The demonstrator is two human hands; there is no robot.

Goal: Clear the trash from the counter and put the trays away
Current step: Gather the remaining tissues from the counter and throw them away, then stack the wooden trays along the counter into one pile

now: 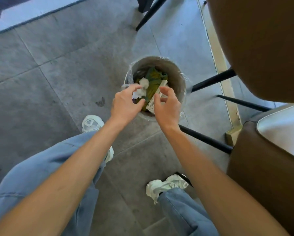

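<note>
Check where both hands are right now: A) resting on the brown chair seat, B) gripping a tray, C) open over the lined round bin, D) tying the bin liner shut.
C: the left hand and right hand hover open-fingered above the round grey plastic-lined bin.

hands [148,104] empty, fingers spread | over lined bin [175,74] | trash [153,82] inside

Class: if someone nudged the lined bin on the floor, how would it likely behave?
The bin would probably slide or tip easily: it looks small, and its load of crumpled paper and wrappers seems light. Its loose plastic liner would likely crinkle and shift.
</note>
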